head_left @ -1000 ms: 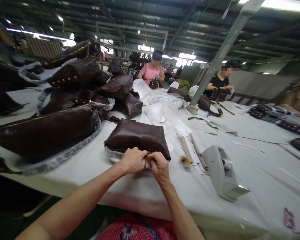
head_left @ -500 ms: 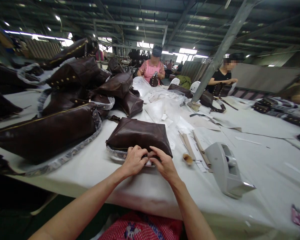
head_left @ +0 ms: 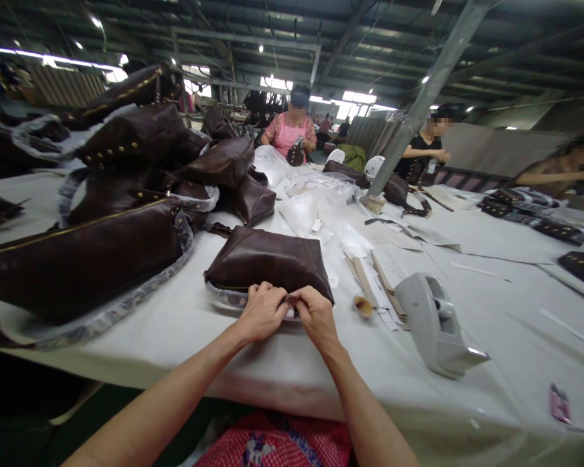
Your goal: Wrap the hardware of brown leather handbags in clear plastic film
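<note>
Bare-handed at a white-covered table [head_left: 282, 373], a person works at the near edge of a dark brown bag [head_left: 272, 256]. The left hand [head_left: 264, 311], its fingers curled, grips a plastic-wrapped strap [head_left: 224, 297] along that edge; the right hand [head_left: 316, 316], just beside it, pinches the same strap between thumb and fingertips. The small piece where the fingertips meet is too covered to make out. The bag lies on its side directly beyond both hands, its brass-coloured zip showing to the left of the left hand.

Just right of the right hand sits a small tan, round object [head_left: 363, 306], with brown strips [head_left: 389, 285] behind it. Farther right stands a grey tape dispenser [head_left: 435, 324]; beyond that and nearer the table's edge lies a pink item [head_left: 559, 403].

Well to the left of the left hand, a larger bag [head_left: 87, 256] fronts a heap of bags [head_left: 136, 139]. Past the hands, clear plastic [head_left: 306, 211] spreads across the table. Farther out, a co-worker in a pink apron [head_left: 292, 135] holds a brown item [head_left: 296, 154], and to the right, beyond a slanting post [head_left: 428, 97], works another in black [head_left: 421, 152].
</note>
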### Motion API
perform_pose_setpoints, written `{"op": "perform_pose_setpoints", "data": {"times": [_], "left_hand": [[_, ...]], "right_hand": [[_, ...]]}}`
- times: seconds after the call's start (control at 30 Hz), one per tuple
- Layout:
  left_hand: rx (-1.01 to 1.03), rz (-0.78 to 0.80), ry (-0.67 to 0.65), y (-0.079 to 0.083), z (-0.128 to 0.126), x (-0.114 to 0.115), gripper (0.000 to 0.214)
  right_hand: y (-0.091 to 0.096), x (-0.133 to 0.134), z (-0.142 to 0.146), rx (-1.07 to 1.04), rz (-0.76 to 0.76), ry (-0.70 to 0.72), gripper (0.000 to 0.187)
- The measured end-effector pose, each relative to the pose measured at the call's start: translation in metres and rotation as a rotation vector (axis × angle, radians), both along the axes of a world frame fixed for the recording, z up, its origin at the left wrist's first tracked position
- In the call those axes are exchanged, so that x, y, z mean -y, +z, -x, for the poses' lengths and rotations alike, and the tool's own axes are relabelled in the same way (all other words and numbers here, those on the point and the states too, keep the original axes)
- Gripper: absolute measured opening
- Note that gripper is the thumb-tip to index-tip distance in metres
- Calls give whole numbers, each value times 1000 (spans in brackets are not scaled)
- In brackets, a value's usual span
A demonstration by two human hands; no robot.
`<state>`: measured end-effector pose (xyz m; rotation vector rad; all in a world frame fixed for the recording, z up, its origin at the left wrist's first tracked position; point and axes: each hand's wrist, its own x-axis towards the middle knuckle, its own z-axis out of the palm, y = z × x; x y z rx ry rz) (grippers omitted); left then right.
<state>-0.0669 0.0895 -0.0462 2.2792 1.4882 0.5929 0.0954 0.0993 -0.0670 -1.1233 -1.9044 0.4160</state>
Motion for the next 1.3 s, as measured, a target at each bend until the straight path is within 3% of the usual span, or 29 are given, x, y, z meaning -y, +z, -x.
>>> {"op": "perform_pose_setpoints", "data": {"times": [0.3,0.53,0.83,1.13,1.3], "left_hand": [[41,-26,72,-7,-4,-1,7],[54,-114,-128,-15,7,1,24],[72,-124,25,-17,-6,2,8],[75,-132,-33,-22,-5,0,8],[118,-124,-2,-20,-6,1,8]], "right_hand": [[-12,0,6,-45,-35,-66,15],[-16,-4,8,-7,-73,-86,16],[-19,1,8,-75,-61,-92,16],[-3,-8,-14,-135,136,210,13],[0,-7,-11,-173,177,133,12]]}}
